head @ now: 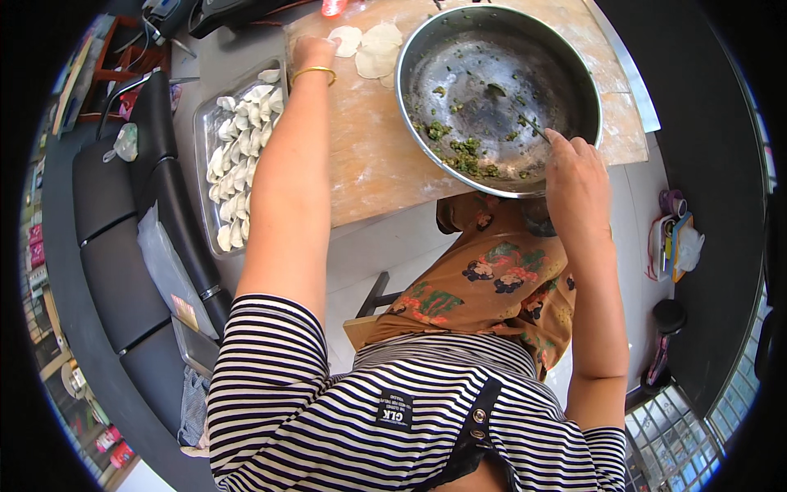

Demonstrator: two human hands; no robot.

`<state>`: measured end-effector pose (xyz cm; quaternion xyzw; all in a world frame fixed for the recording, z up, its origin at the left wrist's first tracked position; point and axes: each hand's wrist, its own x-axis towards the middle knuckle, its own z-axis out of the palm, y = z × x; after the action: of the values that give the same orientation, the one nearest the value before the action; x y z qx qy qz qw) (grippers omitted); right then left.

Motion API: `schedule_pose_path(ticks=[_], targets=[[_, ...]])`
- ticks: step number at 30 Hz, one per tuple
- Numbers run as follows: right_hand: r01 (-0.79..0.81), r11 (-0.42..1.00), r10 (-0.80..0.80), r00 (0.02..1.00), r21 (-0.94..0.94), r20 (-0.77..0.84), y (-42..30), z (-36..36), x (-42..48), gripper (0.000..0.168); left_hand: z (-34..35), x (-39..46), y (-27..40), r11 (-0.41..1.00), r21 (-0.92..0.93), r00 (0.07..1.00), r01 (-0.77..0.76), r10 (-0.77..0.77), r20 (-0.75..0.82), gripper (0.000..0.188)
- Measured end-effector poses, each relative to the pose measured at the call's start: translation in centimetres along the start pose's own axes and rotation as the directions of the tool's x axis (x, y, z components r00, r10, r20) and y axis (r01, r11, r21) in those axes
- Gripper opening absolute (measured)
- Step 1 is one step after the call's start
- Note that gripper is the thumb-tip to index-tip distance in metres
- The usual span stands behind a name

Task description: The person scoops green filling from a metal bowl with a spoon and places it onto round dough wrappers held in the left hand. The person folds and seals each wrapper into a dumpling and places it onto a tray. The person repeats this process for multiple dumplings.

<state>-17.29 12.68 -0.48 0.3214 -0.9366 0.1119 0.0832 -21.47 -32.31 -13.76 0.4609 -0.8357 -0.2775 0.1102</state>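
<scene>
My right hand [577, 175] grips the handle of a thin metal utensil [536, 128], whose far end reaches into a large round metal basin [498, 104]. Chopped green filling [464, 157] clings to the basin's bottom and near left side. My left hand [315, 52], a gold bangle at its wrist, is at the far left of the floured wooden board [369, 141]. Its fingertips touch the edge of a round dough wrapper [346, 41]; more wrappers [378, 52] overlap beside it. Left of my forearm, a clear tray [206, 132] holds rows of folded dumplings [237, 166].
A red object [334, 7] stands at the board's far edge. Black padded seating [123, 246] with plastic bags runs along the left. On the right are a dark panel [707, 154] and small items, including a white bag [690, 249]. My legs are under the board's near edge.
</scene>
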Motion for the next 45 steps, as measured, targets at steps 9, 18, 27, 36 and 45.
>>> schedule_pose_path(ticks=[9, 18, 27, 36, 45], targets=[[-0.122, 0.94, 0.069, 0.982, 0.318, 0.174, 1.1, -3.3, -2.9, 0.024, -3.4, -2.7, 0.5, 0.931, -0.24, 0.958, -0.275, 0.246, -0.146, 0.035], [-0.253, 0.82, 0.057, 0.929, 0.514, 0.365, 1.4, -4.4, -3.6, 0.025, -10.2, -15.4, -0.3, -0.175, -0.969, 0.978, 0.175, 0.143, 0.151, 0.028], [-0.492, 0.528, 0.123, 0.851, 0.692, 0.511, -0.2, -4.5, -5.7, 0.028, -8.6, -26.8, -1.6, -0.235, -0.815, 0.846, 0.529, 0.068, 0.529, 0.031], [-0.376, 0.463, 0.166, 0.926, 0.803, 0.338, -2.8, -2.1, -7.4, 0.026, -7.2, -32.2, 2.9, -0.051, -0.794, 0.793, 0.606, 0.118, 0.598, 0.04], [-0.429, 0.281, 0.24, 0.897, 0.859, 0.37, -3.8, -2.6, -8.3, 0.026, -7.5, -33.0, 4.6, -0.166, -0.801, 0.817, 0.575, 0.163, 0.553, 0.043]])
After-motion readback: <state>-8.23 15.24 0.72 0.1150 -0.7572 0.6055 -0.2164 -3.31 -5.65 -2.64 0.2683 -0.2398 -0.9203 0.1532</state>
